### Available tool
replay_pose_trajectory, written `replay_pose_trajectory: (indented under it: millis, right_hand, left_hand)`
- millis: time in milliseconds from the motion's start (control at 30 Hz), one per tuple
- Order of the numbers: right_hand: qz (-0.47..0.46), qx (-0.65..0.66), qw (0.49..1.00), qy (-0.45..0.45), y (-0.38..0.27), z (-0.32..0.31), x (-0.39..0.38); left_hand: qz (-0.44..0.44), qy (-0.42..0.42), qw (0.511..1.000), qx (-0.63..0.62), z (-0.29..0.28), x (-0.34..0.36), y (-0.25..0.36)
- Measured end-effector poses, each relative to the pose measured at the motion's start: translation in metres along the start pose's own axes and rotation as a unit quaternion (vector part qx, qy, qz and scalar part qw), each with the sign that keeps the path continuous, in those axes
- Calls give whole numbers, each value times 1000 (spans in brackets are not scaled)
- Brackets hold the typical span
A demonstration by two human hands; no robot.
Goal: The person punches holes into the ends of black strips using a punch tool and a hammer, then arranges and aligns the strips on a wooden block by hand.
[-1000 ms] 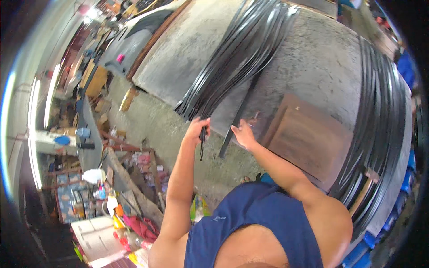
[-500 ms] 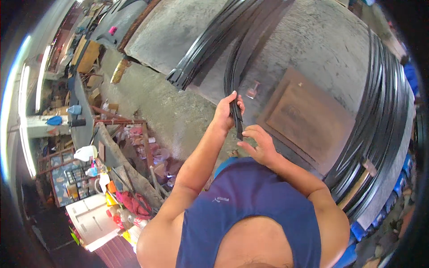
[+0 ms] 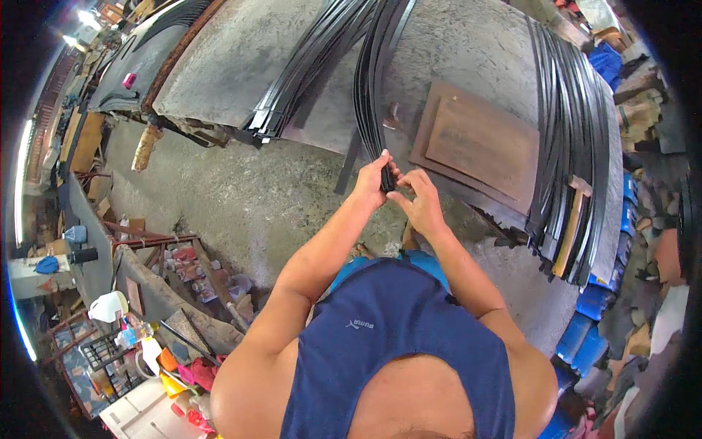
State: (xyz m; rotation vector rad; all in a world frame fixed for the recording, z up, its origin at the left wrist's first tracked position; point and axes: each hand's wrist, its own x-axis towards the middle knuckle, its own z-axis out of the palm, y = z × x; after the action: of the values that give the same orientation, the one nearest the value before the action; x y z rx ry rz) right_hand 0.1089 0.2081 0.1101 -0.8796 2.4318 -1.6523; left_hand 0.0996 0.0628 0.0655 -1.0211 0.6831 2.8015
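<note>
My left hand (image 3: 371, 181) is closed around the near end of a bundle of long, thin black strips (image 3: 370, 95). The bundle runs away from me, back onto the grey worktable (image 3: 212, 80). At the strips' near ends, the thumb and fingers of my right hand (image 3: 423, 205) are bent in a pinch, though the exact contact is partly hidden. One loose strip (image 3: 349, 167) hangs over the table edge, left of the held bundle. Farther left, a second bundle of black strips (image 3: 292, 88) lies on the table.
Brown flat plates (image 3: 482, 143) lie stacked on the table, right of my hands, with a small reddish object (image 3: 393, 115) nearby. At the far right a hammer (image 3: 572, 227) rests on more black strips (image 3: 574, 110). Blue bags (image 3: 581, 336) line that side; a cluttered rack (image 3: 110, 351) stands at lower left.
My view has shifted, so the table sits higher and more floor shows. My right fingers have come closer to the strip ends, and the bundle in my left hand looks more evenly gathered.
</note>
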Motion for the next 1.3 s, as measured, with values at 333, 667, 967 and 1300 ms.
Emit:
replay_pose_trajectory:
  millis: [333, 667, 967, 1300]
  right_hand:
    - [-27, -54, 996, -65, 3, 13, -11]
    - [6, 18, 993, -118, 34, 24, -7]
    - [-5, 10, 994, -107, 49, 26, -9]
    - [-20, 119, 987, -110, 83, 4, -15]
  left_hand:
    - [-58, -62, 994, 64, -33, -3, 9]
    - [-82, -54, 982, 161, -38, -11, 21]
    - [-102, -78, 977, 172, -48, -11, 6]
    - [-91, -26, 980, 176, -26, -19, -22]
